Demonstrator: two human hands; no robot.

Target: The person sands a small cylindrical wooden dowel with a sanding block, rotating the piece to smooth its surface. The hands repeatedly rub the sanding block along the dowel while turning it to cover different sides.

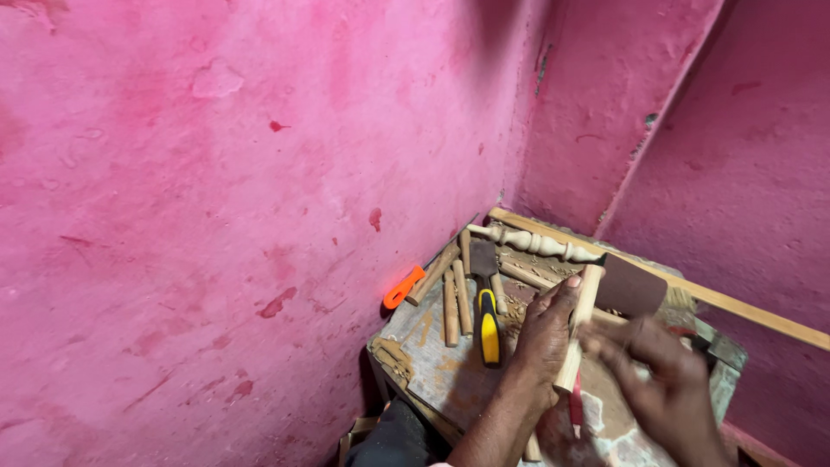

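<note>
My left hand [543, 342] grips a pale round wooden dowel [584, 303] and holds it slanted over a small worn workbench [432, 363]. My right hand [661, 367] is blurred beside the dowel's lower part and touches it; whether it grips anything I cannot tell. A dark flat sheet [631, 287], perhaps sandpaper, shows just behind the dowel's top. A red-handled tool [576, 406] lies under the dowel.
On the bench lie a chisel with a yellow and black handle [488, 324], an orange handle [403, 287] at the left edge, several plain dowels [456, 303], a turned spindle [536, 244] and a long wooden strip [735, 304]. Pink walls close in at left and behind.
</note>
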